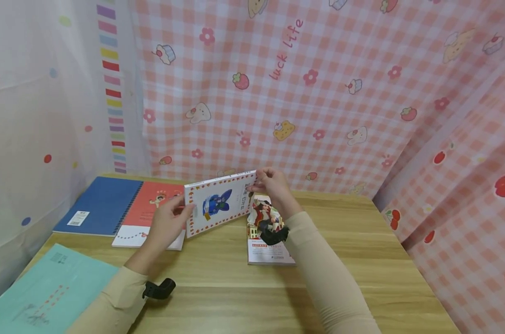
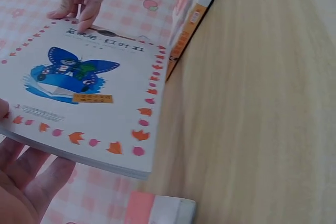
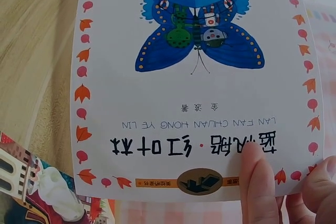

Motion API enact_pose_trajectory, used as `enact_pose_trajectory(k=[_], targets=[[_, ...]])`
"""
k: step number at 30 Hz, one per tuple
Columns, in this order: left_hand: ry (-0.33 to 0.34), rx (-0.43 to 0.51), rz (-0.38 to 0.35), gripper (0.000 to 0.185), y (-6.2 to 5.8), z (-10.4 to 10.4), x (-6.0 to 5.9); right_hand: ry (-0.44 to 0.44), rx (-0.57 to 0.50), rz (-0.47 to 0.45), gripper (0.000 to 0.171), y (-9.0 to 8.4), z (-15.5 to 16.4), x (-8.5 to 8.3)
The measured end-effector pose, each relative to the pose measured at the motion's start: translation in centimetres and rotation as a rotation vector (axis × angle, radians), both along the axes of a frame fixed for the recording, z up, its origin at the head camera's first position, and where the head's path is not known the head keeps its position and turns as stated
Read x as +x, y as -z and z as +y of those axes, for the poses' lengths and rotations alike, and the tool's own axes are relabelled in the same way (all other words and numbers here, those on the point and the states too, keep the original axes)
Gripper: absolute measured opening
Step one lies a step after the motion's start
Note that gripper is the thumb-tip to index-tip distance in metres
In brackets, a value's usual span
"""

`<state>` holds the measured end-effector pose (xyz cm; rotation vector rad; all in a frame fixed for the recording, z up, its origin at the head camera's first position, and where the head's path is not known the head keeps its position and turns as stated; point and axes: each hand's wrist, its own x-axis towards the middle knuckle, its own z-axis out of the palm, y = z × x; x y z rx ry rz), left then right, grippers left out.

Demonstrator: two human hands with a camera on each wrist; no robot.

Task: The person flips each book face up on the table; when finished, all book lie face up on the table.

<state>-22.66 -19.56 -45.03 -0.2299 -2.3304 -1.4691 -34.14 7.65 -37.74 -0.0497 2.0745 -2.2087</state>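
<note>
White paperback book [image 1: 220, 202] with a blue butterfly cover and orange leaf border is held above the wooden surface [image 1: 361, 260], the left hand [image 1: 165, 226] gripping one end, the right hand [image 1: 273, 184] pinching the other, beside a red notebook [image 1: 152, 208].

thin white paperback with a blue butterfly and orange leaf border [image 1: 220, 202], closed, tilted up off the wooden bench [image 1: 361, 260], cover facing up.

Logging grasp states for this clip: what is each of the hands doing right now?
Left hand: grips the white butterfly book at its left edge.
Right hand: pinches the same book's right edge.
</note>
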Motion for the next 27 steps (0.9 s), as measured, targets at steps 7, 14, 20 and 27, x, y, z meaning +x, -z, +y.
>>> enact_pose_trajectory(k=[7, 14, 20, 27], targets=[[0.014, 0.003, 0.034, 0.031, -0.9, -0.2, 0.2, -0.015, -0.003, -0.023, 0.018, -0.3, -0.1, 0.2], [0.029, -0.025, -0.041, 0.057, -1.4, -0.8, 0.6, -0.046, 0.028, -0.025, 0.019, -0.5, -0.3, 0.6], [0.054, -0.071, 0.008, 0.046, -2.0, -1.0, 0.6, -0.053, 0.055, -0.021, 0.021, -0.5, -0.5, 0.7], [0.098, -0.057, 0.068, 0.035, -2.1, -1.2, 0.7, -0.054, 0.071, -0.01, 0.02, -0.2, -0.6, 0.6]])
